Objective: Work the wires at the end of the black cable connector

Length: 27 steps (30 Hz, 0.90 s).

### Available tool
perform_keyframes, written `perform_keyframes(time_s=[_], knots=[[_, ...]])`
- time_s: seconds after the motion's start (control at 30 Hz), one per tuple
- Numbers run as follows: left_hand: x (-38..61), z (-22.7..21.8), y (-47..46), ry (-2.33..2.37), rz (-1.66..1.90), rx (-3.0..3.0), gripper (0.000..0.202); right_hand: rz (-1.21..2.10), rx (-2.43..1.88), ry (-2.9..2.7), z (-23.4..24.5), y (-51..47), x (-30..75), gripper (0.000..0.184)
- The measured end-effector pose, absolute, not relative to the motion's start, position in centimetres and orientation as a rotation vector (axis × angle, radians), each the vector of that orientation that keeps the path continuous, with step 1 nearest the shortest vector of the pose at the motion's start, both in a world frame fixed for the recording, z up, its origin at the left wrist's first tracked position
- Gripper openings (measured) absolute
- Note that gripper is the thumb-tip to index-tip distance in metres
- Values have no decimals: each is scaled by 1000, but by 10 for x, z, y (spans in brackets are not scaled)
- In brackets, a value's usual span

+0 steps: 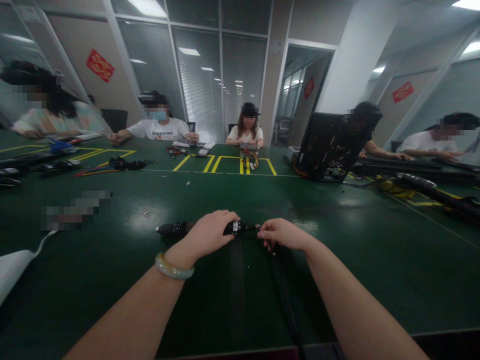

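A black electric screwdriver lies sideways on the green table, its narrow tip pointing left. My left hand is wrapped over its body from above, with the thumb near the tail end. At that tail end, my right hand pinches a small plug with thumb and fingertips; whether the plug is seated in the tool cannot be seen. From beneath my right hand a black cable runs down to the near table edge.
A black computer case stands at the back right, with a bundle of black cables beyond it. Coloured wires lie at the back left. A white sheet-like thing is at the left edge. Several people sit around the table.
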<state>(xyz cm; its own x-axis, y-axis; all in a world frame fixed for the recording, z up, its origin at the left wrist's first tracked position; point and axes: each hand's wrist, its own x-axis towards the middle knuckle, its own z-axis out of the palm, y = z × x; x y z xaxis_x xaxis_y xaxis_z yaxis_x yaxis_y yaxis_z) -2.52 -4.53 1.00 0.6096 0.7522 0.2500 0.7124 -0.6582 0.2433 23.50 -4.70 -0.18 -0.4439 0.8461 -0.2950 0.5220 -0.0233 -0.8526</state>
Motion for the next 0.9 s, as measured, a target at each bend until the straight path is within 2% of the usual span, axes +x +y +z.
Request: perform_keyframes(time_s=[0.27,0.6,0.8,0.9], knots=[[-15,0,-30,1389,627,2776,38,1303,-1459,-1862,-6,-48,225,15],[-12,0,-32,1262,694,2759,43,1086,-1565,-1778,-20,-43,218,12],[5,-9,-36,1316,693,2798,25,919,-1529,-1748,-30,-37,214,16],[9,-11,-35,1345,682,2807,23,874,-1513,-1757,-31,-33,216,18]])
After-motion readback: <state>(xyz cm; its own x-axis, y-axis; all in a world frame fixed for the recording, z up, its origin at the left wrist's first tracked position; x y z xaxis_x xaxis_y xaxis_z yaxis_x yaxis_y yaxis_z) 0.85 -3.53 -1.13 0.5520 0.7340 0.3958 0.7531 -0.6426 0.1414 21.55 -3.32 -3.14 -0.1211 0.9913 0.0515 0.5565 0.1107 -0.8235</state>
